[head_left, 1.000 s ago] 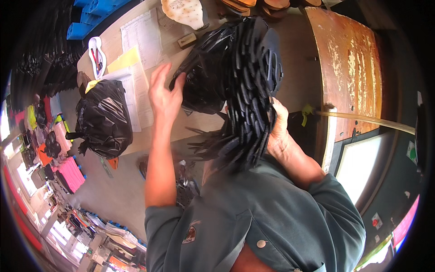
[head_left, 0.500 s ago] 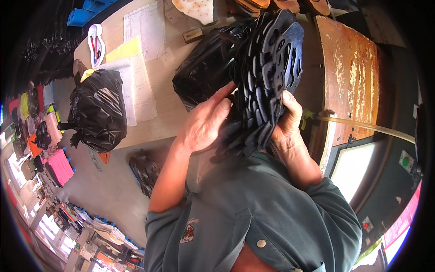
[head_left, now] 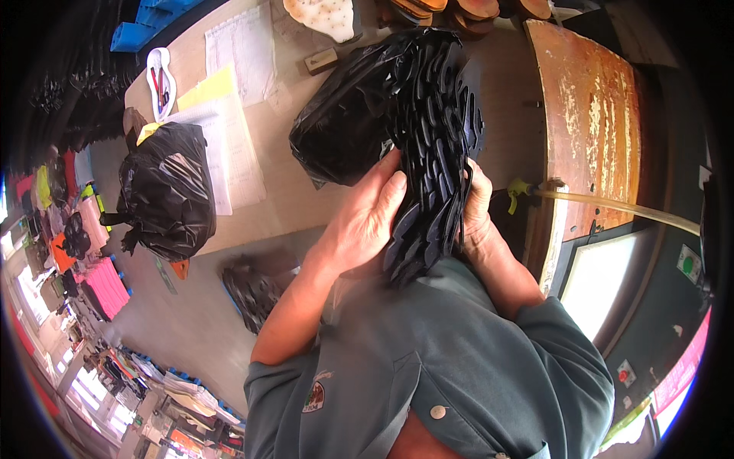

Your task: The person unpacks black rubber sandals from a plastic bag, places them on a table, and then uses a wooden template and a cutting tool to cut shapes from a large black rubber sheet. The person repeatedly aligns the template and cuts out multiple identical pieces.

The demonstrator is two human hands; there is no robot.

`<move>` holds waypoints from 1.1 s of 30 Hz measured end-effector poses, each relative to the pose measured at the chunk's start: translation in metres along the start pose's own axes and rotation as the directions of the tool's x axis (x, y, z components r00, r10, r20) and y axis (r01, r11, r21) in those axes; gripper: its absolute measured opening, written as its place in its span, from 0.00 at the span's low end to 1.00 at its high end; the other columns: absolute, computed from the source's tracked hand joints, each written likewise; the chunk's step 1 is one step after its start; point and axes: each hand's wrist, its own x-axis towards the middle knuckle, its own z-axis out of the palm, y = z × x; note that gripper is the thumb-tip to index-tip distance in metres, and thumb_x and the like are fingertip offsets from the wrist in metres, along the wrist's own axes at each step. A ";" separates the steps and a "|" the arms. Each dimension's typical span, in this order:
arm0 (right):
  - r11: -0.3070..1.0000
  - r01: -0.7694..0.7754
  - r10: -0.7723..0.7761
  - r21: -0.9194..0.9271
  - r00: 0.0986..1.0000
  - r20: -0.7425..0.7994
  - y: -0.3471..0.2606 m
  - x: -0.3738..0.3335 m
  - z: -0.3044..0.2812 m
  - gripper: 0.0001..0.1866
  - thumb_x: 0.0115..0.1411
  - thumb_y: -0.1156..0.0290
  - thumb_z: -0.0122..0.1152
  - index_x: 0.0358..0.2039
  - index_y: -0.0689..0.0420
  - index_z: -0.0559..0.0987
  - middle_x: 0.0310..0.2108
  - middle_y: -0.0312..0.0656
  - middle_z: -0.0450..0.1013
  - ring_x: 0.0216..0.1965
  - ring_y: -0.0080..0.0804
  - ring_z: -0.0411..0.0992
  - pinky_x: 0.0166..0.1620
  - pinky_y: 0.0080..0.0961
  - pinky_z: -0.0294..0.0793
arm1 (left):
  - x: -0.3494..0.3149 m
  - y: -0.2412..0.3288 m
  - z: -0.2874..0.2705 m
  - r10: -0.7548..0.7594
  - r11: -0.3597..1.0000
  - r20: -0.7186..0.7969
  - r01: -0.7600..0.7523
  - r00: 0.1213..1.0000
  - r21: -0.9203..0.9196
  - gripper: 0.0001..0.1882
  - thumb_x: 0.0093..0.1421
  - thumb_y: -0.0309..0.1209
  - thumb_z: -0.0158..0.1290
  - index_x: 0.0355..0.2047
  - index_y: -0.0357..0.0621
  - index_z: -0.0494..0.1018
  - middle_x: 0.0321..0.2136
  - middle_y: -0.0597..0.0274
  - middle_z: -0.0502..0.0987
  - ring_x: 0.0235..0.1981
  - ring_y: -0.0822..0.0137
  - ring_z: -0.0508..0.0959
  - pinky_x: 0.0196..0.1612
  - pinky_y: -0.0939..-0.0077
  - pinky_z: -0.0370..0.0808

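Note:
A thick stack of flat black cut-out pieces (head_left: pixel 434 145) with wavy, holed edges stands between my two hands, its layers fanned toward me. My left hand (head_left: pixel 368 218) presses against its left side with the thumb on the near edge, while most of the fingertips are hidden. Along the right side, my right hand (head_left: pixel 479 203) grips the stack, its fingers partly out of sight behind it. Just left of the stack, a bulging black plastic bag (head_left: pixel 340 115) lies on the table (head_left: pixel 283 203), touching or overlapped by the pieces.
Another black bag (head_left: pixel 170 191) sits at the table's left edge beside papers (head_left: pixel 241 57) and a white tray (head_left: pixel 160 76) of pens. A small wooden block (head_left: pixel 321 61) lies at the back. Rightward are a worn brown board (head_left: pixel 589 122) and a hose (head_left: pixel 627 209).
The stack has turned from showing its right broad face to showing its layered edges, and come slightly lower. My left hand has shifted right; my right hand has moved a little down along the stack.

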 end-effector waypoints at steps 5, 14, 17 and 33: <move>0.998 0.028 -0.038 -0.056 0.984 -0.176 0.002 0.002 -0.007 0.17 0.62 0.64 0.69 0.48 0.60 0.84 0.47 0.46 0.84 0.47 0.41 0.83 0.55 0.44 0.85 | 0.014 -0.002 -0.025 -0.070 0.997 -0.142 0.071 0.987 0.001 0.27 0.79 0.41 0.49 0.71 0.38 0.67 0.53 0.56 0.82 0.41 0.72 0.83 0.45 0.76 0.82; 0.999 0.039 -0.033 0.028 0.980 -0.195 -0.001 0.018 -0.003 0.17 0.63 0.62 0.71 0.49 0.57 0.85 0.46 0.45 0.84 0.46 0.40 0.84 0.53 0.43 0.86 | 0.077 -0.042 -0.085 0.358 0.569 -0.405 0.148 0.841 0.809 0.27 0.65 0.33 0.65 0.63 0.40 0.74 0.45 0.44 0.84 0.48 0.42 0.83 0.55 0.53 0.78; 0.998 0.061 -0.056 0.014 0.974 -0.218 -0.001 0.029 -0.001 0.16 0.64 0.62 0.70 0.49 0.55 0.84 0.45 0.43 0.84 0.45 0.40 0.83 0.51 0.44 0.86 | 0.078 -0.061 -0.088 0.203 0.670 -0.401 0.172 0.893 0.722 0.25 0.66 0.31 0.63 0.62 0.39 0.74 0.44 0.40 0.84 0.47 0.42 0.84 0.52 0.53 0.79; 0.976 -0.182 0.137 -0.120 0.940 -0.313 0.011 0.045 -0.016 0.15 0.63 0.63 0.72 0.47 0.52 0.82 0.42 0.39 0.81 0.43 0.35 0.81 0.51 0.39 0.84 | 0.082 -0.076 -0.072 -0.056 0.971 -0.518 0.168 0.853 0.172 0.17 0.77 0.36 0.55 0.56 0.35 0.80 0.35 0.76 0.77 0.36 0.81 0.72 0.43 0.83 0.72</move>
